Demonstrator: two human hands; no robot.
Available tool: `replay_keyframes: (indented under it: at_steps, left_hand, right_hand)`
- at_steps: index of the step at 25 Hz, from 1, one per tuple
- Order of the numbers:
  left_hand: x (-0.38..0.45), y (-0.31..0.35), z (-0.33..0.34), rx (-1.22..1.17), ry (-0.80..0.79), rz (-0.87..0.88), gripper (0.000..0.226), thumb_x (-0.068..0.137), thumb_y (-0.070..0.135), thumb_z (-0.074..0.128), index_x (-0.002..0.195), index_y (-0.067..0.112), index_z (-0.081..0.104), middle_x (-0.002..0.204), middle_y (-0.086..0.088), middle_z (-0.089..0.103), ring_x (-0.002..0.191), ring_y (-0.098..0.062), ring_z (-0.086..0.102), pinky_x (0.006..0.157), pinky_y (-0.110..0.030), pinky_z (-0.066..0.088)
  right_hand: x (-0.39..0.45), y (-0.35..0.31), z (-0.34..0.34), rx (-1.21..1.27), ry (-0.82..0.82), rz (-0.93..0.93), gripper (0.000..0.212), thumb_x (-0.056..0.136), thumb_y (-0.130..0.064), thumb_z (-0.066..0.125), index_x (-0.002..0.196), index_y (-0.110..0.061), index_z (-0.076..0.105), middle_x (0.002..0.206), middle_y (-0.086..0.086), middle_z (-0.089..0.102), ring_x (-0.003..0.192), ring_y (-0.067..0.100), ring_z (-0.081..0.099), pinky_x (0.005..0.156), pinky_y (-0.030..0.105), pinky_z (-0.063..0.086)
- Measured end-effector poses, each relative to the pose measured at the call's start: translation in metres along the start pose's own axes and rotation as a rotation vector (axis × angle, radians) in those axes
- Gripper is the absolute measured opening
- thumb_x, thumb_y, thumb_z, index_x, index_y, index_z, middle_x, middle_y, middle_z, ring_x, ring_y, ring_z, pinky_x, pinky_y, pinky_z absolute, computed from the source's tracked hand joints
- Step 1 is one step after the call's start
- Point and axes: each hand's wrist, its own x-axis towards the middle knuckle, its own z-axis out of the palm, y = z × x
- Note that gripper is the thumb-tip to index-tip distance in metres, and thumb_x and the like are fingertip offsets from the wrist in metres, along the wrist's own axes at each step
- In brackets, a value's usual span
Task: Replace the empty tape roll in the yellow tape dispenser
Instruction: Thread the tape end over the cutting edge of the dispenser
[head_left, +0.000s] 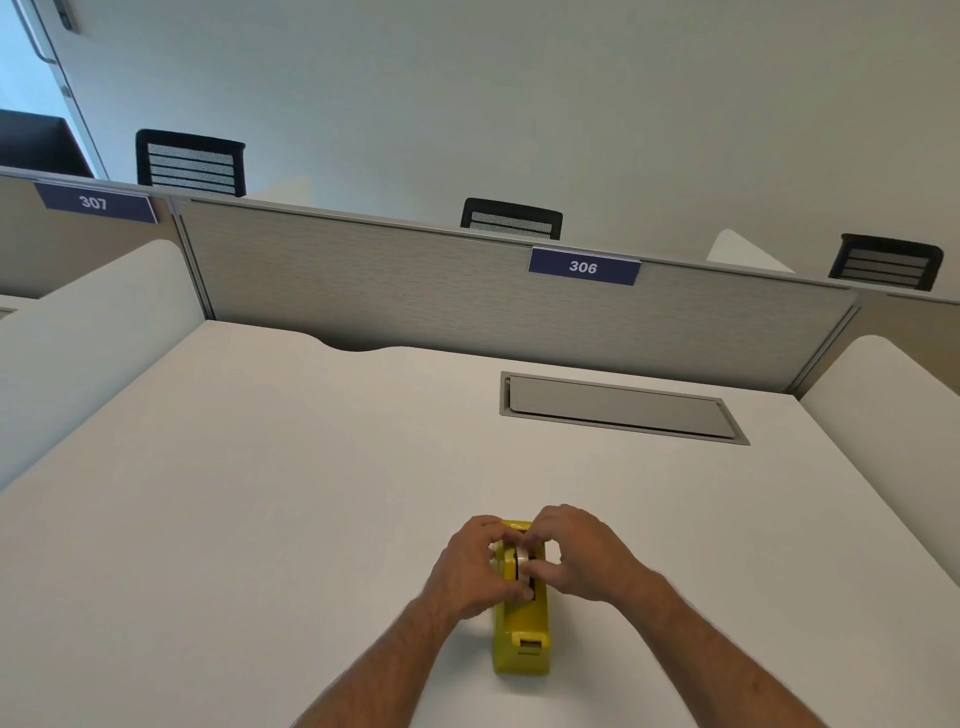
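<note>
A yellow tape dispenser (521, 631) stands lengthwise on the white desk (270, 493), its cutter end toward me. A pale tape roll (521, 562) sits in its well, edge up. My left hand (470, 566) wraps the dispenser's left side, fingers curled against the roll. My right hand (579, 553) comes from the right, with thumb and fingers pinching the roll's top and right side. Both hands cover most of the roll and the far end of the dispenser.
A grey cable hatch (618, 408) is set flush in the desk at the back right. A grey partition (415, 280) with a "306" sign closes the back; white side dividers (883, 395) flank the desk. Black chairs (511, 218) stand beyond the partition.
</note>
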Motion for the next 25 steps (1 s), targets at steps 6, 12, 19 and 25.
replay_keyframes:
  at_steps: [6,12,19,25]
  left_hand:
    - [0.001,0.0,0.0,0.012,-0.017,-0.015,0.064,0.054,0.039,0.092,0.114,0.036,0.068,0.132,0.013,0.046,0.11,-0.011,0.054,0.091,-0.023,0.05]
    - [0.001,0.003,-0.002,0.001,-0.027,-0.037,0.06,0.054,0.036,0.093,0.11,0.035,0.071,0.129,0.014,0.045,0.109,-0.013,0.055,0.089,-0.026,0.052]
    - [0.0,0.004,-0.002,0.011,-0.018,-0.048,0.059,0.056,0.035,0.093,0.111,0.035,0.07,0.129,0.014,0.045,0.109,-0.013,0.054,0.088,-0.027,0.052]
    - [0.0,0.004,-0.002,0.012,-0.016,-0.046,0.06,0.056,0.034,0.093,0.111,0.036,0.069,0.125,0.017,0.043,0.107,-0.012,0.054,0.084,-0.023,0.049]
  right_hand:
    - [-0.005,0.003,0.003,0.004,0.017,0.0,0.04,0.075,-0.054,0.068,0.109,-0.034,0.072,0.104,-0.012,0.067,0.093,0.008,0.054,0.077,0.029,0.051]
    - [-0.003,0.002,0.002,0.024,0.023,0.008,0.039,0.073,-0.057,0.065,0.103,-0.033,0.076,0.097,-0.012,0.07,0.088,0.008,0.054,0.072,0.031,0.052]
    - [0.001,0.001,0.003,0.045,0.025,0.036,0.031,0.074,-0.049,0.061,0.095,-0.033,0.077,0.091,-0.012,0.071,0.084,0.009,0.055,0.071,0.035,0.053]
    - [0.006,0.0,-0.001,0.048,0.001,0.046,0.022,0.082,-0.042,0.063,0.093,-0.029,0.077,0.09,-0.008,0.072,0.083,0.011,0.057,0.073,0.036,0.052]
